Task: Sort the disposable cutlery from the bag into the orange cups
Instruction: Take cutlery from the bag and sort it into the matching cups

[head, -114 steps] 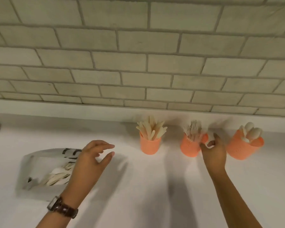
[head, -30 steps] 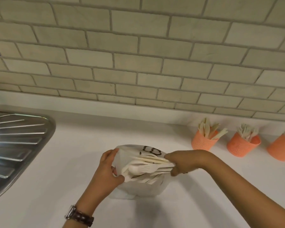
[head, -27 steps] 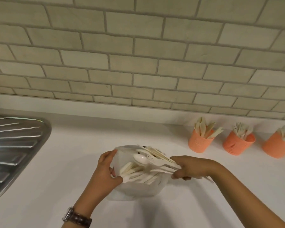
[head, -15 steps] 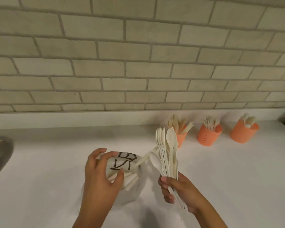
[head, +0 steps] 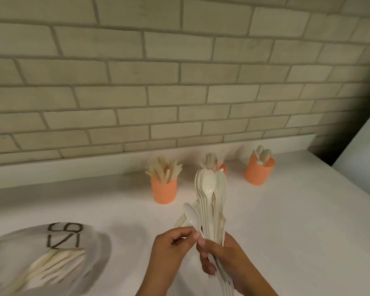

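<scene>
While the bag (head: pixel 51 259) lies slumped at the near left of the surface (head: pixel 297 231), loose cutlery (head: pixel 51 267) showing through it, the left hand (head: pixel 171 251) pinches the handle of a stray spoon (head: pixel 191 215) leaning out of the bundle of spoons (head: pixel 209 189). The right hand (head: pixel 220 259) is wrapped round the bundle's handles, bowls upward. These pieces look light, thin and smooth, stiff yet likely to snap if bent, and a loose sheaf could fan out and slip; gripping low on the handles seems safest. Far behind stand the left cup (head: pixel 163 190) with flat knives, the middle cup (head: pixel 223 167) mostly hidden, and the right cup (head: pixel 257 170), which holds spoons and probably suits this bundle.
</scene>
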A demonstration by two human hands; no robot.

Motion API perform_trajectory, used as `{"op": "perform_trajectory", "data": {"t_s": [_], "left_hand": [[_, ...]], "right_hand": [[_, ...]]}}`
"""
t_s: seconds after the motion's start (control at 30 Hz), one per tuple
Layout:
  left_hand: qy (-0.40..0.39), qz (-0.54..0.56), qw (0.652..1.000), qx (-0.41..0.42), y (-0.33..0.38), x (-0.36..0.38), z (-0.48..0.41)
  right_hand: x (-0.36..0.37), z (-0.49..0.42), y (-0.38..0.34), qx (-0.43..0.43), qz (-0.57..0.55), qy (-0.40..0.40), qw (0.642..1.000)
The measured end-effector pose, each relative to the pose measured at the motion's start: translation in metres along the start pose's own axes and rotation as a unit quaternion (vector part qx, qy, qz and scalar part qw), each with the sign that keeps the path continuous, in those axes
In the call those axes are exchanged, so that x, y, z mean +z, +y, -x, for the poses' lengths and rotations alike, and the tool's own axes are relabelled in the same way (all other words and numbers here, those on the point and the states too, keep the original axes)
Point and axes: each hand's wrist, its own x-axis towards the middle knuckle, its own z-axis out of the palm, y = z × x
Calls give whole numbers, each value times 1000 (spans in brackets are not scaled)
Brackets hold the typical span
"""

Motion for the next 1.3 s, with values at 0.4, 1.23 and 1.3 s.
{"op": "perform_trajectory", "data": {"t_s": [0.4, 1.23, 1.3], "left_hand": [[72, 40, 995, -55, 5, 208, -17], [190, 81, 970, 130, 81, 230, -160], [196, 34, 968, 153, 80, 249, -195]], "right_hand": [[-181, 55, -41, -1, -54, -31, 998], [-268, 52, -59, -33, -106, 82, 990], [-275, 50, -60, -28, -124, 84, 988]]}}
